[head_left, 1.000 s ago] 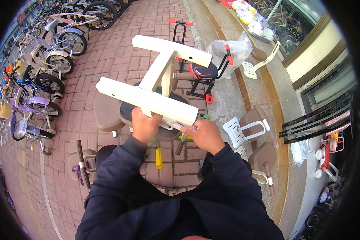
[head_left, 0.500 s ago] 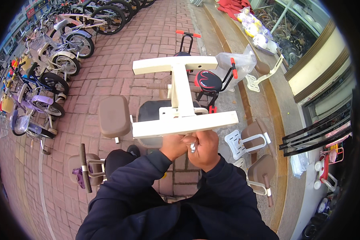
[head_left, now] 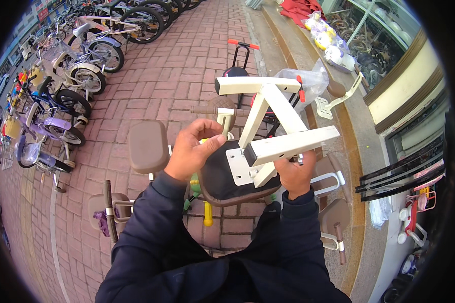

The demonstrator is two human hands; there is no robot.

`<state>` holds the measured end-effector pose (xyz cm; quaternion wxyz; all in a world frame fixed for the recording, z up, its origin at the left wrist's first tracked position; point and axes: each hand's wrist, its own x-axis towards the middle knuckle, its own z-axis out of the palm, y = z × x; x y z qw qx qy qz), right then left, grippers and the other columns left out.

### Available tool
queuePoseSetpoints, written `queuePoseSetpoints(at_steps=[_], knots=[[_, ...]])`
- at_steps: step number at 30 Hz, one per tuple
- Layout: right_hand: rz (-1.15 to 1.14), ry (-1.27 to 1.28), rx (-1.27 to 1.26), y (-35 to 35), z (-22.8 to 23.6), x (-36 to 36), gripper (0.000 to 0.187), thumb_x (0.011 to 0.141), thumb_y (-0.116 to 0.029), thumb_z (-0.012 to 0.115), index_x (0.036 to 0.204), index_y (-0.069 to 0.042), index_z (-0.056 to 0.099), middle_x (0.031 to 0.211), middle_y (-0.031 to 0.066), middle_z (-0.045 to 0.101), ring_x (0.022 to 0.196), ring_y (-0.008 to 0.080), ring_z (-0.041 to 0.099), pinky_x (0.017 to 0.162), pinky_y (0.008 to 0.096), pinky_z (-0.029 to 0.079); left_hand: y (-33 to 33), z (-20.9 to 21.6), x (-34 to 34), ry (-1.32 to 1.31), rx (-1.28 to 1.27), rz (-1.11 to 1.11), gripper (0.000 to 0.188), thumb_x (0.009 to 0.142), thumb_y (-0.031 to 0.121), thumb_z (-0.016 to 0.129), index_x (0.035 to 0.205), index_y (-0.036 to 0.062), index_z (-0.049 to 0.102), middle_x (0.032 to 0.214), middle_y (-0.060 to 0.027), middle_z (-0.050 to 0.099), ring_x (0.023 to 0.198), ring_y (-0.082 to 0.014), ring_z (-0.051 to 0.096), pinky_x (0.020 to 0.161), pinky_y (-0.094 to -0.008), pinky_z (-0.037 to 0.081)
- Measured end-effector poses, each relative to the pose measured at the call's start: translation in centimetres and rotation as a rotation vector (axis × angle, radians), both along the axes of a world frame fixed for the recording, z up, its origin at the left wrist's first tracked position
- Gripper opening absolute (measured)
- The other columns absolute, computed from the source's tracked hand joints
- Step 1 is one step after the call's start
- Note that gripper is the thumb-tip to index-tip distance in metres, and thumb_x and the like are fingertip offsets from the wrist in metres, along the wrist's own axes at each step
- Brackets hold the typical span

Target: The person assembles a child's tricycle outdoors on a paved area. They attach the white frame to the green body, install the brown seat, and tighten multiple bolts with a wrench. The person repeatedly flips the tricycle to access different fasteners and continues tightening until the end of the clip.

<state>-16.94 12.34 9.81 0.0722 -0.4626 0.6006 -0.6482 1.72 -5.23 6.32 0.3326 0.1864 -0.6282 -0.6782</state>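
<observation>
one cream frame (head_left: 284,107), one yellow handle (head_left: 208,214)

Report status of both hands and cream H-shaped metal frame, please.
Left hand: open, nothing visible inside. Right hand: gripping frame. Black, brown-rimmed pad beneath frame; contact unclear.

Red brick pavement (head_left: 151,93), bicycles (head_left: 57,121) standing at left, stone steps (head_left: 366,136) alongside, red cloth (head_left: 296,11) lying on top.

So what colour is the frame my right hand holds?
The frame is cream-white; head view shows it.
</observation>
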Motion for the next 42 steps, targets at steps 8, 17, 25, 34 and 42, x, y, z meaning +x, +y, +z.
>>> queuePoseSetpoints(at_steps=[8, 17, 25, 34, 42], knots=[[0.27, 0.0, 0.113, 1.7, 2.2, -1.5, 0.016, 0.084, -0.007, 0.073, 0.096, 0.002, 0.072, 0.082, 0.0048, 0.071, 0.072, 0.0124, 0.065, 0.066, 0.0289, 0.052, -0.2, -1.1, -1.8, 0.048, -0.042, -0.361, 0.093, 0.086, 0.029, 0.086, 0.158, 0.0013, 0.034, 0.151, -0.0145, 0.049, 0.146, -0.0269, 0.043, 0.123, -0.0432, 0.028], [0.229, -0.138, 0.089, 0.9, 0.1, -2.8, 0.03, 0.084, -0.014, 0.075, 0.11, 0.002, 0.071, 0.094, 0.0054, 0.071, 0.083, 0.0145, 0.065, 0.076, 0.0304, 0.052, -0.1, -3.6, -5.8, -0.035, 0.024, -0.316, 0.032, 0.092, 0.024, 0.082, 0.106, 0.0049, 0.06, 0.087, -0.0027, 0.06, 0.076, -0.0119, 0.06, 0.068, -0.0285, 0.05], [-0.134, 0.01, 0.178, 0.2, -2.0, -4.5, 0.032, 0.086, -0.021, 0.088, 0.102, 0.001, 0.073, 0.087, -0.0001, 0.07, 0.081, 0.0066, 0.061, 0.074, 0.0245, 0.05, 0.9, -3.9, -6.5, 0.051, 0.231, 0.038, 0.027, 0.093, 0.023, 0.079, 0.083, 0.0069, 0.06, 0.068, 0.0011, 0.056, 0.06, -0.0087, 0.055, 0.057, -0.0255, 0.045], [0.069, 0.135, 0.719, 2.5, -2.9, -6.1, 0.043, 0.092, -0.038, 0.079, 0.085, 0.003, 0.071, 0.065, 0.001, 0.056, 0.063, 0.0079, 0.047, 0.058, 0.0299, 0.041, 0.2, -3.0, -4.0, 0.019, 0.18, 0.142, 0.017, 0.09, 0.01, 0.075, 0.083, 0.0057, 0.06, 0.07, -0.0013, 0.058, 0.061, -0.0108, 0.055, 0.06, -0.0275, 0.045], [0.169, 0.313, 0.985, 2.4, -3.7, -5.9, 0.038, 0.087, -0.039, 0.077, 0.084, -0.001, 0.075, 0.069, 0.0191, 0.065, 0.064, 0.0363, 0.064, 0.062, 0.0427, 0.049, 0.6, -4.7, -5.2, -0.096, -0.006, 0.132, 0.026, 0.09, 0.023, 0.076, 0.084, -0.0007, 0.068, 0.069, -0.0042, 0.062, 0.063, -0.0134, 0.055, 0.059, -0.0323, 0.046]])
